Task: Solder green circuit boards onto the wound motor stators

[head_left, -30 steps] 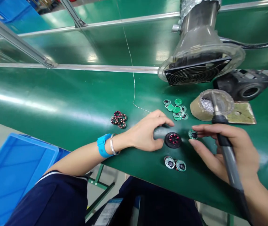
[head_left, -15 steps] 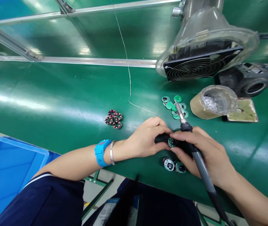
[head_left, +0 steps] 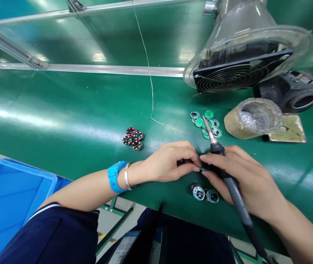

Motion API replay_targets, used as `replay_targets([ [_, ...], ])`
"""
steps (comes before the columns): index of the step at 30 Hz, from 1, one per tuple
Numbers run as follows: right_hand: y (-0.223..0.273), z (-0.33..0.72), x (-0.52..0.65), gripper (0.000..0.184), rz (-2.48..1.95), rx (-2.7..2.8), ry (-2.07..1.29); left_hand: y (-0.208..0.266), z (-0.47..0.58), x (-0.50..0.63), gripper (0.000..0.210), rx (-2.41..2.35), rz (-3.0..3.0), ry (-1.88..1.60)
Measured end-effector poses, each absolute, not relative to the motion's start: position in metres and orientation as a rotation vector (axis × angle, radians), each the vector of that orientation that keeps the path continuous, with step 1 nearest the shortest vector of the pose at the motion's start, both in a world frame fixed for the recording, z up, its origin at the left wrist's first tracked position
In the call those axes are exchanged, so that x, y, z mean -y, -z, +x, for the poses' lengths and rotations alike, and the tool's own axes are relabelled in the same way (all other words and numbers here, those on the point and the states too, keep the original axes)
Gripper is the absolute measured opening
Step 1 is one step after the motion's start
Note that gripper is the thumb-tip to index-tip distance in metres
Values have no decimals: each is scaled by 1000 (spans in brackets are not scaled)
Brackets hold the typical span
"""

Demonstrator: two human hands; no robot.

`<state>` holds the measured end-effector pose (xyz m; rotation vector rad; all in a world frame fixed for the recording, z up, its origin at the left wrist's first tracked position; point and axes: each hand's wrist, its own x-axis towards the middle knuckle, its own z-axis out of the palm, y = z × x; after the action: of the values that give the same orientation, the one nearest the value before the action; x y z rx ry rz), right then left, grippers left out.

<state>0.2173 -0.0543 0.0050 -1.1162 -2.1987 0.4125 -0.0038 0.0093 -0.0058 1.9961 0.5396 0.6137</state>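
Note:
My right hand (head_left: 244, 176) is closed round a soldering iron (head_left: 235, 194), its metal tip pointing up and away over the green boards. With thumb and index finger it also touches a small round circuit board (head_left: 204, 167). My left hand (head_left: 175, 161) pinches that same board from the other side; the fingers cover most of it. Just below the hands, two round assemblies with boards on top (head_left: 198, 192) lie on the bench. Beyond the hands is a pile of small round green circuit boards (head_left: 199, 122). Left of my left hand sit several copper-and-black rings (head_left: 137, 135).
Solder wire (head_left: 152, 99) hangs down to the green bench (head_left: 63, 121), its end near my left hand. A fume fan (head_left: 233, 73) stands at the back right, beside a tan cup (head_left: 236, 123), a soldering-iron stand (head_left: 299, 97) and a sponge tray (head_left: 291, 130). A blue bin (head_left: 16, 198) is at the left.
The small board between my fingers has been turned, so its face shows less now. My left fingers have closed further over it. The soldering iron stays in my right hand.

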Motion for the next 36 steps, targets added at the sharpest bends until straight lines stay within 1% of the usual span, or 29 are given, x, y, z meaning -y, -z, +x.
replay_targets([
  [7, -5, 217, 54, 46, -1073, 2147, -459, 3, -4, -12, 7, -614, 1964, -567],
  [12, -1, 215, 55, 46, -1048, 2159, -431, 1, -7, -14, 2, -625, 1976, -533],
  [23, 5, 219, 57, 46, -1014, 2183, -390, 0, -3, -11, 7, -638, 1965, -482],
  [27, 6, 219, 62, 50, -985, 2146, -374, 0, -2, -11, 7, -651, 1932, -476],
  [32, 6, 218, 68, 49, -990, 2148, -340, -2, -2, -11, 9, -671, 1930, -474],
  [36, 7, 215, 68, 49, -1002, 2138, -338, -1, -4, -12, 4, -651, 1957, -495],
])
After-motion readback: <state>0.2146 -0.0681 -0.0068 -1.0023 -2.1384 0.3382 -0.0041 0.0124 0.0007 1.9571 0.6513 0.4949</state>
